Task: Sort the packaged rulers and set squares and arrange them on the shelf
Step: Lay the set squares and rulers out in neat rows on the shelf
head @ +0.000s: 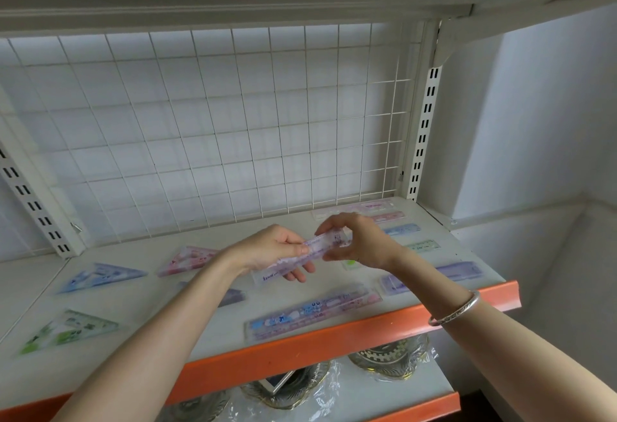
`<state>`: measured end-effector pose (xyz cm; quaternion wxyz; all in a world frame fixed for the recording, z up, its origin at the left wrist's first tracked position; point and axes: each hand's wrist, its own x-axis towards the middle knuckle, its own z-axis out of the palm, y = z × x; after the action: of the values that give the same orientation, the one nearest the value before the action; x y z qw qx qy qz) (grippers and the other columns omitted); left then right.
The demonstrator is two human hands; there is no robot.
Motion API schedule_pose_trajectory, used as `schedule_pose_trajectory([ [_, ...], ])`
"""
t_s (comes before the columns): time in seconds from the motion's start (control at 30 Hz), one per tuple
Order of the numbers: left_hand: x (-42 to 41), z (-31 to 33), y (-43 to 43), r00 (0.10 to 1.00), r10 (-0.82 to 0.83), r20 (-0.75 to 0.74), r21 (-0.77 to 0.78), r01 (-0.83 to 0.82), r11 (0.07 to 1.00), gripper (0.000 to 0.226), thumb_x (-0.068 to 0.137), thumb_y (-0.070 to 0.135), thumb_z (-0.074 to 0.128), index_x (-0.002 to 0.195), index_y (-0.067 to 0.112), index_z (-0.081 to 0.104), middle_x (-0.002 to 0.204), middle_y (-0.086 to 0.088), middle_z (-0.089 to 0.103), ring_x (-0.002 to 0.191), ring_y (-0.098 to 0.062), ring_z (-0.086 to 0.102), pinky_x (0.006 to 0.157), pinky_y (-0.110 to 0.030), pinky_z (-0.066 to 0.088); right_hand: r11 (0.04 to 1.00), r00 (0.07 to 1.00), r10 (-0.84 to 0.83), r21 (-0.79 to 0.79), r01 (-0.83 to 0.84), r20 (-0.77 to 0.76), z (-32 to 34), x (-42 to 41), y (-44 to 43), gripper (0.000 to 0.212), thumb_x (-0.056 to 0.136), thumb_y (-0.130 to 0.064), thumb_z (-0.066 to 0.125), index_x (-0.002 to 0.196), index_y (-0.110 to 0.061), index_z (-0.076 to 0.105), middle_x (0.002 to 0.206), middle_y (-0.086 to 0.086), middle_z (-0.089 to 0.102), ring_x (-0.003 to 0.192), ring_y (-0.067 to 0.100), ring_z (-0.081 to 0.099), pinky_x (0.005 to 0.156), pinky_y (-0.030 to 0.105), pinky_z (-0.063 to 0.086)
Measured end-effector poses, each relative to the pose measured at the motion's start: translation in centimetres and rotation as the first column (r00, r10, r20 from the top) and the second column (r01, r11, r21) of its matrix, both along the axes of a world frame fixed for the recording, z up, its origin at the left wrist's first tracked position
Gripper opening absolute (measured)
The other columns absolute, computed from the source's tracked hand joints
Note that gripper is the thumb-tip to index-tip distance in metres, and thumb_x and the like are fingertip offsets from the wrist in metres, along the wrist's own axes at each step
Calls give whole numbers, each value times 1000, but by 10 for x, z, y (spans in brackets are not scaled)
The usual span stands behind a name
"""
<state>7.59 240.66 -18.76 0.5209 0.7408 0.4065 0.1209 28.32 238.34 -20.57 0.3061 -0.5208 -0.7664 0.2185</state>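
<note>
Both hands are raised over the middle of the shelf, sharing one purple-and-pink packaged ruler (317, 249) held in the air just above the board. The left hand (273, 251) lies palm-up under the ruler's near-left end, with its fingers curled beneath and its thumb pressing on top. The right hand (359, 241) arches over the far-right end with its wrist bent, its fingertips pinching the tip of the packet. Both forearms reach in from the near edge, and a silver bangle (455, 310) sits on the right one.

On the white shelf board (160, 325) I count four packaged set squares, all to the left. A blue set square (103, 276) lies far left and a pink set square (190, 259) nearer the middle. A green set square (70, 330) lies at the near left, and a dark purple set square (232, 297) is mostly hidden behind the left forearm.

Six more packaged rulers lie to the right. A long blue-and-pink ruler (314, 313) lies by the orange front lip (334, 345), and a purple ruler (462, 272) lies at the right edge. Beyond them a green ruler (424, 246), a blue ruler (402, 229), a pink ruler (387, 217) and a pale pink ruler (354, 208) are ranged back towards the white wire grid (213, 128). The right wrist covers the middle of the green ruler.

On the shelf below lie plastic-wrapped metal dishes (390, 358).
</note>
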Motion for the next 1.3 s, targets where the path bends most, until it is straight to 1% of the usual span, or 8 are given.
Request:
schedule_pose_trajectory([
  [0.17,3,-2,6,985,134,109,12,-136,991,19,89,7,63,106,-2,66,85,-12,74,70,-16,71,59,-21,54,978,994,-82,199,67,67,-3,8,1,38,69,-26,82,105,-33,70,111,-9,62,111,18,49,97,46,37],
  [0.5,14,2,7,936,319,151,-2,-322,947,27,76,2,76,99,-5,63,64,-8,71,51,-15,66,48,-20,50,948,985,-104,314,57,135,-3,13,0,50,71,-25,80,117,-36,65,128,-9,55,119,17,44,91,34,27],
  [0.67,13,0,10,928,333,166,11,-340,941,20,70,3,81,83,2,66,65,-9,71,50,-14,63,50,-21,50,923,983,-81,386,11,166,-6,14,1,43,71,-20,80,112,-28,69,126,-4,57,117,19,49,93,41,36],
  [0.77,16,-1,8,921,331,207,-24,-334,942,16,74,2,77,85,3,65,70,-12,72,50,-13,62,54,-20,52,921,990,-43,389,-14,138,-8,18,3,37,71,-15,79,107,-23,71,117,-1,61,111,22,53,92,45,43],
  [0.97,25,-2,7,921,341,189,-103,-327,940,28,77,-2,74,102,-2,63,75,-11,73,55,-13,66,57,-20,56,952,983,-36,304,-22,182,-5,27,4,33,72,-10,79,102,-12,67,106,0,56,103,18,51,88,23,39],
  [1.1,32,0,9,921,333,202,-146,-308,940,27,75,-6,74,98,1,64,73,-11,73,59,-14,69,57,-21,57,973,996,-76,221,65,40,-4,34,-1,34,70,-7,79,100,-13,64,102,-5,49,93,9,47,73,8,39],
  [1.2,40,4,9,901,365,236,-138,-340,930,27,72,-5,76,96,2,65,70,-8,73,57,-12,68,57,-20,56,975,968,-147,134,177,-203,-5,39,-5,39,67,-6,82,98,-18,62,103,-2,51,89,11,55,74,16,52],
  [1.3,49,7,8,886,382,261,-130,-360,924,28,71,-5,77,95,3,66,66,-6,72,53,-11,66,54,-19,55,971,868,-227,-34,236,-442,-6,42,-8,37,68,-4,82,95,-20,62,100,1,58,80,13,62,72,23,54],
])
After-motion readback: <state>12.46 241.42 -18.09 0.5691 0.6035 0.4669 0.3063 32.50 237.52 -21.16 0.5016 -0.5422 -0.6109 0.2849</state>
